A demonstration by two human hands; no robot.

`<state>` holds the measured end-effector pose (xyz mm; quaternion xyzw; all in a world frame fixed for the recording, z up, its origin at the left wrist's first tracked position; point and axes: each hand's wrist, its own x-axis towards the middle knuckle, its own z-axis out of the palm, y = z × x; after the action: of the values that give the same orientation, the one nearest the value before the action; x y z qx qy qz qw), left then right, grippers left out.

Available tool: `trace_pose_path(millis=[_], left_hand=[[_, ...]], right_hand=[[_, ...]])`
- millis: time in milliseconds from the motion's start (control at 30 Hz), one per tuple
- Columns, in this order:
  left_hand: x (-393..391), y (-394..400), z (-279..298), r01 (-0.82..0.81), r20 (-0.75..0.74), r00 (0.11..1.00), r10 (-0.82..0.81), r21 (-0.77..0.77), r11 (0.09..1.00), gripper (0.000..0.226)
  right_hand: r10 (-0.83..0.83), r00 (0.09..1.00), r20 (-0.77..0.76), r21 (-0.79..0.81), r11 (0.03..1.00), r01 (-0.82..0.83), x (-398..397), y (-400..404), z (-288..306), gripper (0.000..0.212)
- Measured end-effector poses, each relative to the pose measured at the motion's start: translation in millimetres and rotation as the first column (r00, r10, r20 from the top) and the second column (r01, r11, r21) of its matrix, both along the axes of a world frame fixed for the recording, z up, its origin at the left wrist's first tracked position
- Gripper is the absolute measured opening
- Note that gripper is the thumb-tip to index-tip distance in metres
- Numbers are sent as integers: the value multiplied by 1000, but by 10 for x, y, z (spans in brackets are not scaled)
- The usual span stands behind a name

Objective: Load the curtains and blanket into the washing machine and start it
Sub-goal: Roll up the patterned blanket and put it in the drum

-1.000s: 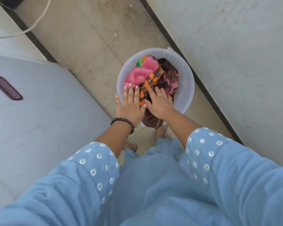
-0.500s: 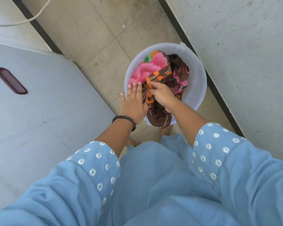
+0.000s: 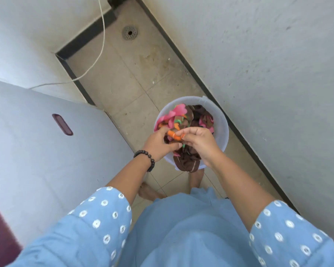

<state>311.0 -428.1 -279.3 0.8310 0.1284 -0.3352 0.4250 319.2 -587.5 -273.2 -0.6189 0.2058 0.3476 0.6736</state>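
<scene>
Both hands are now gripping the brown, pink and orange fabric (image 3: 183,122) above the white bucket (image 3: 223,132) on the floor: the left hand (image 3: 158,145), flat on the rim a moment ago, is clutching a fold, and the right hand (image 3: 198,143) is pinching it higher. The washing machine (image 3: 46,151) lid is staying closed alongside.

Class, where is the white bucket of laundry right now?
In the head view, the white bucket stands on the tiled floor, right of the washing machine, against the wall.
</scene>
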Motion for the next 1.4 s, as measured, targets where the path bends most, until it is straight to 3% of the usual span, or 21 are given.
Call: trace_pose_path(millis=[100, 267, 367, 467, 533, 633, 733, 800, 1000, 1100, 1200, 1233, 1300, 1333, 1400], left_hand=[[-40, -18, 320, -9, 83, 996, 14, -63, 998, 26], [-89, -74, 927, -73, 57, 994, 90, -253, 965, 30], [-91, -92, 1400, 60, 119, 992, -33, -228, 972, 16], [-78, -103, 1889, 187, 261, 953, -154, -106, 977, 20], [-61, -121, 2252, 205, 355, 916, -186, -17, 979, 23], [-26, -153, 2797, 200, 454, 874, -172, -15, 980, 19], [26, -144, 3355, 138, 581, 808, -93, -34, 990, 16], [25, -128, 3707, 112, 638, 769, -39, -74, 991, 14], [-114, -205, 4335, 147, 739, 674, 3, -138, 979, 13], [-194, -194, 4488, 137, 786, 617, 21, -134, 981, 15], [-301, -87, 4524, 136, 762, 642, -88, -1, 991, 9], [-322, -41, 4499, 148, 718, 678, -154, 72, 986, 14], [-376, 49, 4440, 211, 579, 742, -338, 277, 937, 45], [-397, 69, 4414, 252, 516, 755, -405, 343, 905, 66], [-419, 17, 4382, 298, 499, 753, -429, 323, 898, 97]], right_hand=[[18, 998, 67, 48, 999, -21, -10, -59, 317, 28], [117, 968, 220, -23, 993, -115, -74, -170, 800, 31], [337, 835, 435, -232, 938, -257, -114, -261, 1096, 49], [423, 730, 536, -259, 906, -334, -137, -294, 1481, 44], [446, 703, 553, -242, 894, -377, -142, -286, 1727, 36], [453, 676, 581, -311, 891, -330, -132, -253, 1963, 11], [500, 677, 540, -444, 853, -275, -93, -297, 2043, 11], [516, 677, 525, -452, 843, -291, -68, -343, 2122, 17], [683, 514, 519, -526, 729, -438, 10, -336, 2330, 8], [703, 555, 444, -564, 701, -437, 1, -343, 2331, 29], [528, 684, 503, -475, 830, -292, 32, -381, 2547, 43], [440, 709, 552, -422, 880, -218, 60, -386, 2677, 49], [291, 702, 650, -324, 942, -90, 84, -379, 3037, 53], [252, 673, 695, -296, 954, -51, 72, -375, 3270, 47], [285, 555, 781, -314, 948, -45, 5, -369, 3716, 40]])
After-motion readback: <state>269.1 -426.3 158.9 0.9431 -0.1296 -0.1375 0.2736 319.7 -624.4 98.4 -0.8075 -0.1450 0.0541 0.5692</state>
